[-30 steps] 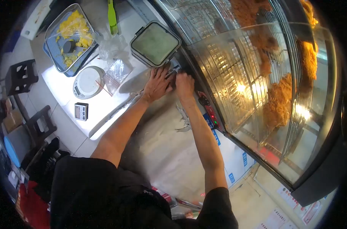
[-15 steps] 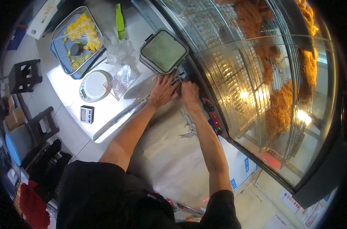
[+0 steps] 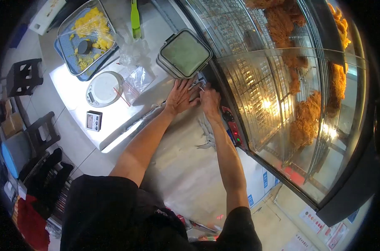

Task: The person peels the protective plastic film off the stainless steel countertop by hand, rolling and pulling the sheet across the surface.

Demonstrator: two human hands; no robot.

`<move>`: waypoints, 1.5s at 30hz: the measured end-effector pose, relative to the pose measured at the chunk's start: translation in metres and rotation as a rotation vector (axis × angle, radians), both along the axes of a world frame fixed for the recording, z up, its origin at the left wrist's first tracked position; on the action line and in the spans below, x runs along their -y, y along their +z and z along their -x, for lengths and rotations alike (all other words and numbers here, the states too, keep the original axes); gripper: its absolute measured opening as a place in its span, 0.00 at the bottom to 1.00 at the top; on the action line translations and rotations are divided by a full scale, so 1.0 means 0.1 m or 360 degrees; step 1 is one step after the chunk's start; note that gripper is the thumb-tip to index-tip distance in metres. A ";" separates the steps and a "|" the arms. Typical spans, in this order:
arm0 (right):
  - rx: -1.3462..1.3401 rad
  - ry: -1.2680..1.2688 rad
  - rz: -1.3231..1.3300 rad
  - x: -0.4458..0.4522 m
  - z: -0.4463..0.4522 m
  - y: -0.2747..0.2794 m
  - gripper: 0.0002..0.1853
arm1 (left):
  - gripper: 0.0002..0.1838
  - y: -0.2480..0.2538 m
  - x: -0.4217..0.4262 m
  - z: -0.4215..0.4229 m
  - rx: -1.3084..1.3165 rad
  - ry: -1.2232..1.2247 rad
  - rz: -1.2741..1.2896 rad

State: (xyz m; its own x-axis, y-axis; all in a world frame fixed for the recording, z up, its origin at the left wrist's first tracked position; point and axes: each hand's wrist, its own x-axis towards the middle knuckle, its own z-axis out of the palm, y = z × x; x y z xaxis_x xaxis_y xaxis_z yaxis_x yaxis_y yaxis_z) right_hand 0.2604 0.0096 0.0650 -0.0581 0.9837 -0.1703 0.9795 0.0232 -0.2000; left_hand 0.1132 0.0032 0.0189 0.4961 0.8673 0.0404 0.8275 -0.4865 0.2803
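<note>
My left hand (image 3: 181, 97) lies with its fingers spread at the counter's edge, its fingertips just below a square lidded container (image 3: 185, 55) with a greenish top. Beside it my right hand (image 3: 209, 101) is curled closed near the base of the glass display case (image 3: 256, 96). A thin, pale metallic piece (image 3: 202, 86) shows at its fingers, too small to name. Under my forearms is a large sheet-covered surface (image 3: 181, 154) with a creased, torn-looking patch.
On the white counter are a round scale (image 3: 104, 89), a timer (image 3: 94, 121), plastic bags (image 3: 137, 81), a green scoop (image 3: 135, 21) and a basket (image 3: 61, 31) of yellow pieces. Fried food (image 3: 306, 121) sits on racks inside the case. Black stools (image 3: 23, 77) stand left.
The view has shifted slightly, moving the container and case a little to the right in the picture. My left fingers look more spread; both hands stay at the same spot.
</note>
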 end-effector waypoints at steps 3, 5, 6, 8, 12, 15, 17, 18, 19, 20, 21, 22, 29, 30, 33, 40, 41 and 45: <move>-0.0017 -0.0067 0.0013 0.01 0.01 0.00 0.12 | 0.35 -0.03 0.00 -0.01 -0.0031 -0.0010 0.0080; -0.0020 -0.0145 0.0028 0.04 0.03 0.00 0.12 | 0.35 -0.02 -0.01 -0.01 -0.0037 -0.0022 0.0136; -0.0023 -0.0145 0.0022 0.05 0.03 -0.02 0.12 | 0.35 -0.01 -0.01 -0.01 -0.0034 -0.0013 0.0093; 0.0053 -0.0176 -0.0063 0.08 0.04 -0.07 0.13 | 0.36 0.00 -0.02 0.01 -0.0032 -0.0011 0.0049; 0.0197 -0.0157 -0.0091 0.16 0.03 -0.08 0.14 | 0.36 0.03 0.01 0.04 0.0064 -0.0052 -0.0021; 0.0197 -0.0064 -0.0028 0.18 -0.01 -0.06 0.22 | 0.36 0.00 0.01 0.02 0.0075 -0.0086 -0.0005; 0.0219 0.0098 -0.0094 0.15 -0.05 -0.06 0.16 | 0.36 -0.01 0.00 -0.02 0.0081 -0.0076 0.0021; 0.0218 0.0100 -0.0101 0.13 -0.05 -0.06 0.16 | 0.36 -0.02 0.02 -0.04 0.0082 -0.0031 0.0020; 0.0141 0.0011 0.0043 0.12 -0.06 -0.06 0.14 | 0.36 -0.02 0.04 -0.07 0.0083 0.0015 0.0020; 0.0065 -0.0074 0.0188 0.12 -0.07 -0.08 0.13 | 0.36 0.03 0.05 -0.09 0.0081 0.0021 0.0015; 0.0064 -0.0070 0.0184 0.12 -0.09 -0.13 0.13 | 0.36 0.07 0.07 -0.12 0.0043 0.0066 0.0037; 0.0090 -0.0062 0.0094 0.13 -0.09 -0.18 0.13 | 0.36 0.11 0.08 -0.14 0.0004 0.0106 0.0061; -0.0010 -0.0085 0.0034 0.15 -0.07 -0.16 0.14 | 0.35 0.14 0.14 -0.26 0.0108 0.0224 0.0078; -0.0009 -0.0087 0.0036 0.14 -0.06 -0.14 0.14 | 0.35 0.16 0.15 -0.29 0.0075 0.0285 0.0074; -0.0114 -0.0153 0.0064 0.15 -0.06 -0.08 0.14 | 0.35 0.14 0.21 -0.39 0.0059 0.0397 0.0077; -0.0046 -0.0100 0.0125 0.08 -0.03 -0.01 0.13 | 0.34 0.13 0.22 -0.43 0.0162 0.0526 0.0065; -0.0005 -0.0094 0.0183 0.08 -0.02 0.03 0.13 | 0.34 0.13 0.23 -0.43 0.0163 0.0523 0.0070; 0.0118 0.0073 0.0064 0.08 0.02 0.01 0.10 | 0.33 0.09 0.26 -0.44 0.0091 0.0562 0.0020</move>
State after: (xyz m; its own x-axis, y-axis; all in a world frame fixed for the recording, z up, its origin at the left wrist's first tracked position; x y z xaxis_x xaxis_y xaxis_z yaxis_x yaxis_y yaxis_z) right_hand 0.2585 0.0020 0.0663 -0.0890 0.9725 -0.2152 0.9897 0.0621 -0.1287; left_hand 0.1572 -0.0226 0.0281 0.1632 0.9854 0.0477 0.9267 -0.1697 0.3353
